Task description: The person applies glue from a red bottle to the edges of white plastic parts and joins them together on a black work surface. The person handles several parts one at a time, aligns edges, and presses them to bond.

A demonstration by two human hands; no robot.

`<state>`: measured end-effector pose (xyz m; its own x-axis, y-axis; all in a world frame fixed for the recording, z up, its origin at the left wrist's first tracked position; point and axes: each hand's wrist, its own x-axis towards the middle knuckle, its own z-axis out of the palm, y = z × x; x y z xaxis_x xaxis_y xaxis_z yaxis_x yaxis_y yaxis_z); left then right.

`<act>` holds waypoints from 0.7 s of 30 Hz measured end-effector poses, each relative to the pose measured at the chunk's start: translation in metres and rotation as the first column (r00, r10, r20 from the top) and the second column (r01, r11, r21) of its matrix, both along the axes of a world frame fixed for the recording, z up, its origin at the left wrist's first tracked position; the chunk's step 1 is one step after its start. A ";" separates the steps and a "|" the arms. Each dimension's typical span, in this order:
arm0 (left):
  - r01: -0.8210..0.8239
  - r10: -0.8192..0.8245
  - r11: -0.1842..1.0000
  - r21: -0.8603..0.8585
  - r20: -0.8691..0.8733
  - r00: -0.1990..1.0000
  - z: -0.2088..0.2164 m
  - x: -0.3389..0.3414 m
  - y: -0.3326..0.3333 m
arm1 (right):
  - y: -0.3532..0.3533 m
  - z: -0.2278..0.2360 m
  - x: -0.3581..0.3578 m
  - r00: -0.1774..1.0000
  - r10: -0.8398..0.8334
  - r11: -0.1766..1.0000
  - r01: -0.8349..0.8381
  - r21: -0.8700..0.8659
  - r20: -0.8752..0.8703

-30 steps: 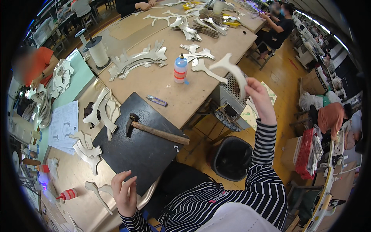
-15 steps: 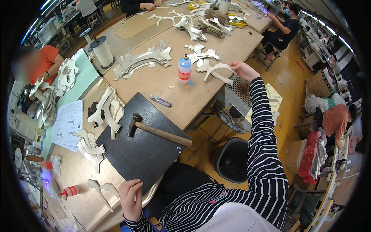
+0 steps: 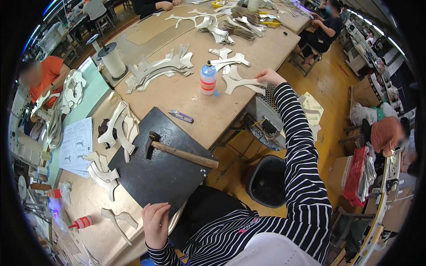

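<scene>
At the table's right edge, my right hand (image 3: pixel 271 77) pinches one end of a white Y-shaped cut piece (image 3: pixel 241 83). The piece lies low beside a small pile of similar pieces (image 3: pixel 236 59). My left hand (image 3: pixel 156 225) is near the front corner of a black mat (image 3: pixel 146 179), fingers loosely bent with nothing seen in them. A hammer with a wooden handle (image 3: pixel 185 155) rests on the mat. Beyond it lie thread snips (image 3: pixel 181 116), and a blue-capped bottle (image 3: pixel 208 80) stands left of the held piece. Left of my left hand lies another forked piece (image 3: pixel 119 220).
More white pieces lie in piles (image 3: pixel 162 69) across the table, and others (image 3: pixel 117 128) sit left of the mat by printed sheets (image 3: pixel 76 144). A thread spool (image 3: pixel 112 61) stands at the back left. A black bin (image 3: pixel 266 181) is on the floor. Co-workers sit nearby.
My right hand has moved slightly left, and the forked piece it holds looks flatter and closer to the pile. My left hand has shifted a little to the right.
</scene>
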<state>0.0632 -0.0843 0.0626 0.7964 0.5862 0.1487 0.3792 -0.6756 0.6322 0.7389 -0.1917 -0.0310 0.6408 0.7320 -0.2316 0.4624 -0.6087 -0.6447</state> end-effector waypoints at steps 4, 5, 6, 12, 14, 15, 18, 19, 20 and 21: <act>0.005 -0.005 1.000 -0.011 -0.009 1.000 -0.001 0.001 0.001 | 0.000 -0.001 -0.006 0.999 0.012 1.000 -0.011 -0.019 0.032; 0.005 -0.005 1.000 -0.010 -0.022 1.000 -0.001 0.001 0.001 | 0.000 0.000 -0.009 0.999 0.011 1.000 -0.010 -0.024 0.044; 0.005 -0.006 1.000 -0.016 -0.015 1.000 -0.001 0.001 0.001 | 0.000 0.001 -0.012 0.998 0.010 1.000 -0.008 -0.029 0.057; -0.006 0.006 1.000 -0.016 -0.033 0.999 -0.003 -0.002 0.001 | 0.005 0.008 -0.038 0.959 -0.101 0.985 0.133 -0.107 0.264; -0.002 0.002 1.000 0.006 -0.068 0.998 -0.003 -0.009 0.005 | 0.009 0.017 -0.048 0.913 -0.198 0.970 0.235 -0.063 0.356; -0.028 0.029 1.000 0.002 -0.023 0.999 -0.003 -0.016 0.009 | 0.011 0.024 -0.054 0.884 -0.243 0.959 0.281 -0.039 0.400; -0.227 0.227 0.974 -0.006 0.028 0.973 0.003 -0.051 0.030 | 0.008 0.060 -0.074 0.778 -0.434 0.892 0.300 0.338 0.454; -0.353 0.351 0.936 0.013 0.069 0.934 0.005 -0.066 0.036 | 0.002 0.076 -0.084 0.829 -0.406 0.864 0.210 0.458 0.386; -0.485 0.483 0.873 0.045 0.047 0.874 0.006 -0.082 0.043 | -0.004 0.092 -0.097 0.870 -0.371 0.820 0.142 0.555 0.326; -0.599 0.598 0.800 0.041 0.028 0.801 0.006 -0.098 0.049 | -0.011 0.107 -0.114 0.851 -0.325 0.812 0.027 0.584 0.413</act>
<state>-0.0352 -0.0356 0.0682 0.2869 0.9379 0.1952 0.7098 -0.3450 0.6141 0.6249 -0.2027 0.0757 0.6861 0.4983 0.5300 0.7156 -0.3311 -0.6150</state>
